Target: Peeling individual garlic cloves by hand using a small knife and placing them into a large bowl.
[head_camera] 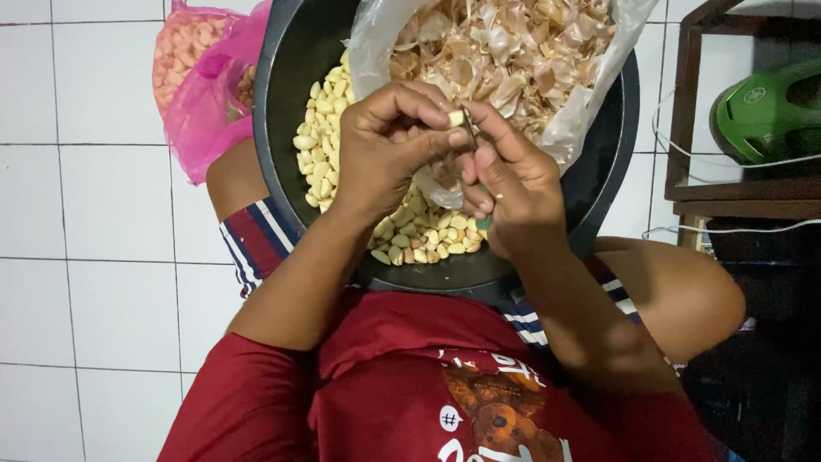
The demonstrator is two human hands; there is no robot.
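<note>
My left hand (385, 150) pinches a small pale garlic clove (457, 118) between thumb and fingertips above a black round basin (282, 77). My right hand (513, 184) grips a small knife (473, 137) whose thin blade touches the clove; a green handle end shows below the fingers. Peeled cream-coloured garlic cloves (321, 145) lie heaped in the basin under both hands. A clear plastic bag of dry garlic skins (513, 51) rests in the far part of the basin, just beyond my fingers.
A pink plastic bag holding unpeeled cloves (201, 73) lies on the white tiled floor (85, 214) to the left of the basin. At right stands a dark wooden shelf (684, 111) with a green helmet (765, 111) and white cables. My knees flank the basin.
</note>
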